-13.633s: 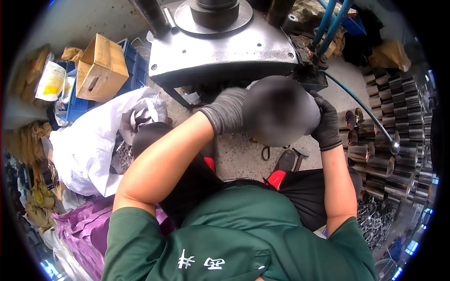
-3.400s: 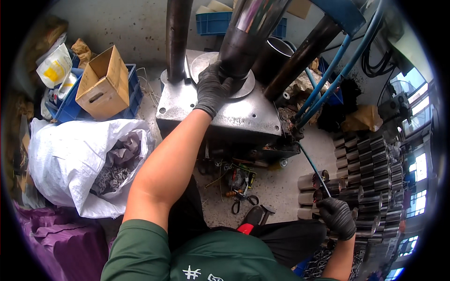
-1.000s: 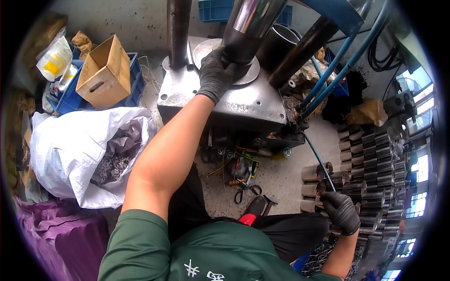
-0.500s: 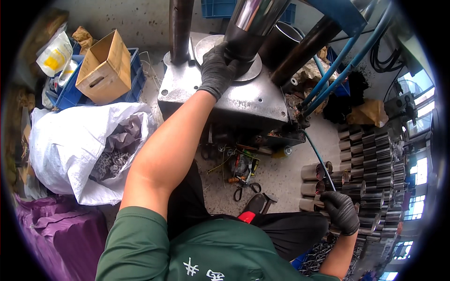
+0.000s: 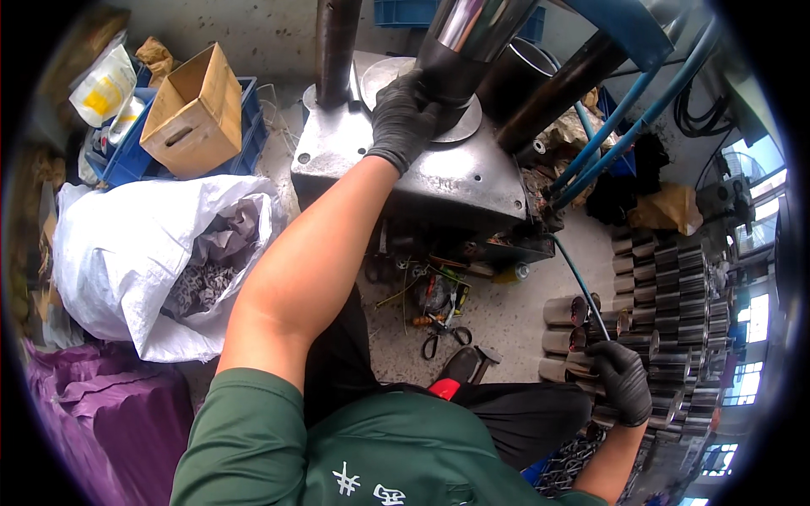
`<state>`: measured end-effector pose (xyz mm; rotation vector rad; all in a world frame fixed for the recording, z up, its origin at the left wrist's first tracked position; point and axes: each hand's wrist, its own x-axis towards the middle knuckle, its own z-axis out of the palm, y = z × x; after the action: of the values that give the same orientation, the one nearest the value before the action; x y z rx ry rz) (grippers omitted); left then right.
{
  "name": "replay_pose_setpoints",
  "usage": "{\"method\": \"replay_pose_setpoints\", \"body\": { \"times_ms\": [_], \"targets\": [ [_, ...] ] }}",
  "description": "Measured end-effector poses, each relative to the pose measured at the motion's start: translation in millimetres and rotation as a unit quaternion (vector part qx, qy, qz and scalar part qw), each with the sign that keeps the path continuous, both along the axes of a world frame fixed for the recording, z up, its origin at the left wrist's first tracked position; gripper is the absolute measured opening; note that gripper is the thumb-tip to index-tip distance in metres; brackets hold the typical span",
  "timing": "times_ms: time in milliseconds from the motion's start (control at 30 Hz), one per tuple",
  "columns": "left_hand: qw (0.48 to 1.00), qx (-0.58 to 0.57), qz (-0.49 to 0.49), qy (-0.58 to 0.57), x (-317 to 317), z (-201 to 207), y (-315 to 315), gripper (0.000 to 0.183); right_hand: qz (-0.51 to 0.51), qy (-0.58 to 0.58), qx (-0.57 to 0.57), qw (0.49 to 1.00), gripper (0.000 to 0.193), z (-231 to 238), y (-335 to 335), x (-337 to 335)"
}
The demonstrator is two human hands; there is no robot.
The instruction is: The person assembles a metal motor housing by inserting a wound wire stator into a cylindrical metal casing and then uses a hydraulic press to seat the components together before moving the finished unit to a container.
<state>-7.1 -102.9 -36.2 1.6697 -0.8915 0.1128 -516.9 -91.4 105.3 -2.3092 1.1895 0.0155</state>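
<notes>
My left hand (image 5: 402, 120), in a black glove, curls round the left side of a dark metal cylinder (image 5: 451, 78). That cylinder stands on a round steel plate (image 5: 462, 128) on the thick metal bed (image 5: 337, 139) of a press. A shiny upper section (image 5: 474, 29) rises above the dark part; how the two join is unclear. Some left fingertips are hidden behind the cylinder. Low on the right, my gloved right hand (image 5: 623, 384) is closed on the end of a thin lever rod (image 5: 582, 282), which slopes up to the press's side.
Dark columns (image 5: 332, 55) and blue pipes (image 5: 614, 135) flank the bed. Stacked metal sleeves (image 5: 658, 312) stand at right. Scissors (image 5: 445, 336) and a hammer (image 5: 484, 363) lie on the floor. A white sack (image 5: 126, 261) and cardboard box (image 5: 194, 118) are at left.
The whole scene has shifted slightly right and up in the picture. Both hands keep their places on the cylinder and the lever rod.
</notes>
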Motion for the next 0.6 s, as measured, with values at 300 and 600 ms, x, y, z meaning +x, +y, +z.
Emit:
{"method": "replay_pose_setpoints", "body": {
  "times_ms": [300,600],
  "targets": [
    [1.000,-0.006,0.013,-0.018,3,-10,-3,0.057,-0.063,0.023,0.053,0.996,0.023,4,-4,-1],
    [1.000,0.002,0.014,-0.025,-4,-4,-1,0.058,-0.079,-0.010,0.035,0.996,0.025,3,-7,-5]
  ]
}}
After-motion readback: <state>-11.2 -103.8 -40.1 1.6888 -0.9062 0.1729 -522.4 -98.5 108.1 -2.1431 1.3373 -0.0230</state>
